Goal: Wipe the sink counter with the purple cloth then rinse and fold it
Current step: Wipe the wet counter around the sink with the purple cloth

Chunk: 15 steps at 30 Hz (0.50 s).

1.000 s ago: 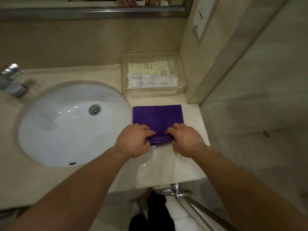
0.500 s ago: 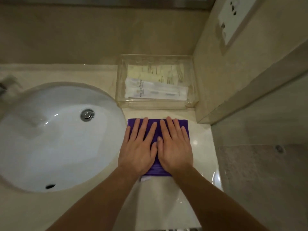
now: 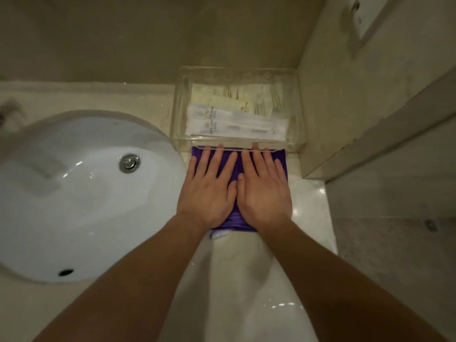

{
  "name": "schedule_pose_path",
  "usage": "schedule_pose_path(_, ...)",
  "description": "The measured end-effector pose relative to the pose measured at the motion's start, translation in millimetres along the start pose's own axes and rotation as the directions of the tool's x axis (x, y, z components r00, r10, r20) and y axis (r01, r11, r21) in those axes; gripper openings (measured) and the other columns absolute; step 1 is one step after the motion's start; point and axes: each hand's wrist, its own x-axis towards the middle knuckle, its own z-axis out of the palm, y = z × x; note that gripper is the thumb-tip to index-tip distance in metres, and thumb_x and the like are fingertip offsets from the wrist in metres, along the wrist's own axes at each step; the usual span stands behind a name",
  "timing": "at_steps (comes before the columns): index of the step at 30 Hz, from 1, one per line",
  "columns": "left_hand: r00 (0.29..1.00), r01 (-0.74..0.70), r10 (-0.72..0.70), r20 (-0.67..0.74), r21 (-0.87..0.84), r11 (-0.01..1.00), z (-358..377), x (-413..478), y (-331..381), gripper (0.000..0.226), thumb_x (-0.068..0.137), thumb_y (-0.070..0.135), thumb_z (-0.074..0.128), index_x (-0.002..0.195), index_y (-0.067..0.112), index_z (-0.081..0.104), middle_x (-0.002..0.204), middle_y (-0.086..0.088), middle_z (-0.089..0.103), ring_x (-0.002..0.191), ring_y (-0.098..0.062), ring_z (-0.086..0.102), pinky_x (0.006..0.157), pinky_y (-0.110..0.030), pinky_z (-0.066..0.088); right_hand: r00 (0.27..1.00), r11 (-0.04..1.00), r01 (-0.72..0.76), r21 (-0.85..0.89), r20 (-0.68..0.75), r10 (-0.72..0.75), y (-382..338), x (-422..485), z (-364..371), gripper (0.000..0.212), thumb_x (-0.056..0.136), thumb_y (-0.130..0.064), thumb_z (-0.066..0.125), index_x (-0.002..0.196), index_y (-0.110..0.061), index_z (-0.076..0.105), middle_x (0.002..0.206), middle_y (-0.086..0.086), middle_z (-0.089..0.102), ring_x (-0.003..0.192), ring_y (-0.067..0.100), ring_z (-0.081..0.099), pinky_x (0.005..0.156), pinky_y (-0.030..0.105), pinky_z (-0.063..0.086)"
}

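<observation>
Both hands lie flat on the folded purple cloth (image 3: 235, 222), which sits on the glossy counter (image 3: 246, 267) just right of the sink (image 3: 74, 193). The left hand (image 3: 209, 191), nearer the sink, and the right hand (image 3: 264, 193) beside it press down with fingers straight and slightly spread, thumbs touching. Their fingertips reach a clear tray (image 3: 293, 134) of packets (image 3: 234, 124), right of the sink and farther back.
</observation>
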Motion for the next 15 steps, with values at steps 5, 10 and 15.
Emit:
schedule_pose_path(5,0.998,0.019,-0.019,0.059,-0.002,1.000,-1,-23,3,0.060,0.102,0.046,0.011,0.157,0.028,-0.005,0.166,-0.004,-0.009,0.152,-0.024,-0.014,0.122,-0.043,-0.010,0.997,1.000,0.017,0.001,0.075,-0.017,-4,-20,-2,0.058,0.104,-0.037,0.019,0.159,-0.020,0.013,0.167,0.002,0.008,0.153,0.018,0.001,0.123,0.036,-0.004)
schedule_pose_path(10,0.995,0.005,-0.007,0.098,0.016,1.000,1,-67,6,0.061,0.102,0.045,0.013,0.157,0.028,-0.008,0.166,-0.004,-0.013,0.151,-0.024,-0.017,0.123,-0.044,-0.009,0.996,1.000,0.008,-0.001,0.087,-0.007,-16,-64,0,0.058,0.104,-0.039,0.017,0.159,-0.021,0.009,0.167,0.001,0.003,0.153,0.017,-0.004,0.123,0.037,-0.004)
schedule_pose_path(15,0.994,-0.038,0.037,0.099,0.007,0.999,6,-110,6,0.061,0.102,0.045,0.014,0.157,0.028,-0.007,0.166,-0.003,-0.012,0.152,-0.024,-0.016,0.123,-0.044,-0.009,0.996,1.000,-0.030,-0.002,0.084,0.030,-29,-112,5,0.058,0.105,-0.039,0.018,0.159,-0.021,0.008,0.167,0.002,0.003,0.153,0.019,-0.003,0.124,0.038,-0.003)
